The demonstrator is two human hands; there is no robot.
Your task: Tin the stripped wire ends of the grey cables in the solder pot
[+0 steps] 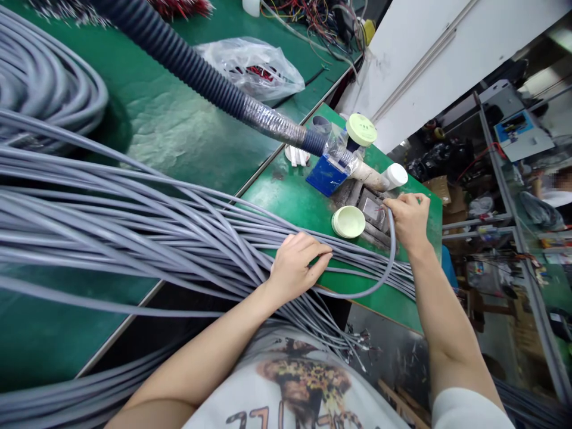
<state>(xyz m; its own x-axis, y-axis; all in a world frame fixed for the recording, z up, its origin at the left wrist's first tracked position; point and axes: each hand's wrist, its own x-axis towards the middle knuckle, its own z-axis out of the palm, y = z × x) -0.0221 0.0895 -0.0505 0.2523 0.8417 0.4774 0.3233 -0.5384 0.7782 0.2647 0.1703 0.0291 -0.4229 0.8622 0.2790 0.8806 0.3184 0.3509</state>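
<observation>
My right hand (409, 221) pinches a grey cable (391, 238) close to its end. Thin bare or coloured wires stick out of that end, over the shiny square top of a solder pot (374, 208). From there the cable bends down in a loop and runs back left toward the others. My left hand (298, 263) lies on the long bundle of grey cables (192, 229), its fingers stretched to the right and the thumb slightly apart. A pale yellow open tub (348, 222) stands just left of the pot.
A ribbed hose (214, 83) crosses above the green table (156, 131) to a blue box (327, 176) beside the pot. A white jar (395, 176) and a yellow-lidded tub (361, 130) stand behind. Coiled cable (49, 77) and a plastic bag (254, 65) lie left.
</observation>
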